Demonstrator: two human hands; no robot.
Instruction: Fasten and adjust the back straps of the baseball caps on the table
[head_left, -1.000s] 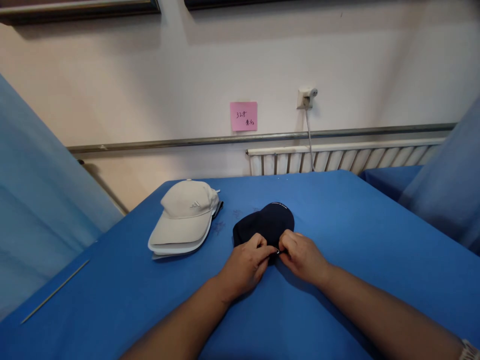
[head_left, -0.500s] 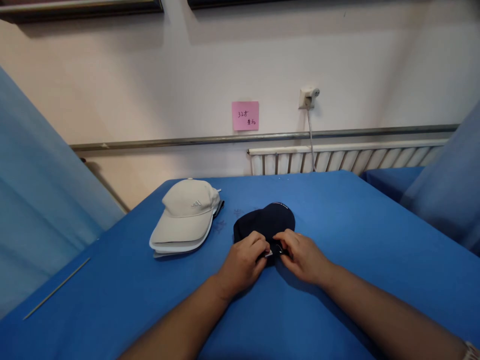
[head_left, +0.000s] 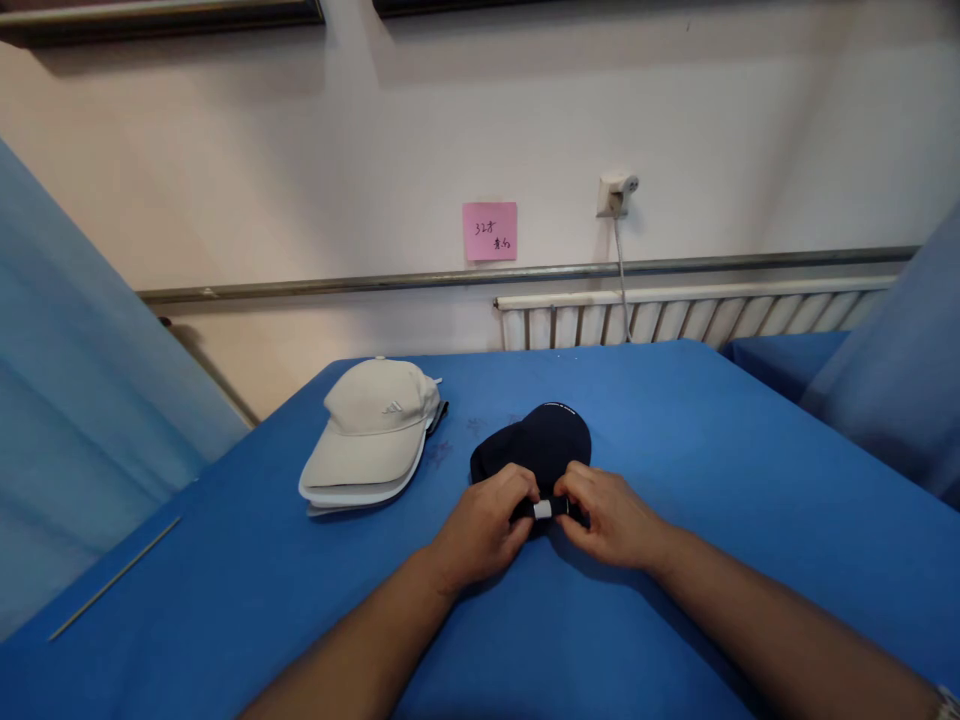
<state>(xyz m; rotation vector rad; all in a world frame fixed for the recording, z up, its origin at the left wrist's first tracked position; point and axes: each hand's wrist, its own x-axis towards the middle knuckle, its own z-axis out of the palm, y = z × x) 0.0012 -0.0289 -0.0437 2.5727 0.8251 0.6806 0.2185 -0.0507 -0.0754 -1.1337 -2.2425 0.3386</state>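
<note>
- head view: dark cap point(head_left: 551, 440) is laid on table point(head_left: 697, 430), beside stacked caps point(head_left: 375, 420)
- strap point(head_left: 559, 506) is pinched by left hand point(head_left: 484, 522) and right hand point(head_left: 611, 517)
- strap seems drawn straight; it is not yet released

Head camera, one; worn on the person's head, above the near side of the table point(head_left: 675, 430); facing forward and down, over the left hand point(head_left: 486, 522) and right hand point(head_left: 611, 518) close below, to the far edge and the wall point(head_left: 375, 180) beyond; both far corners within view.
</note>
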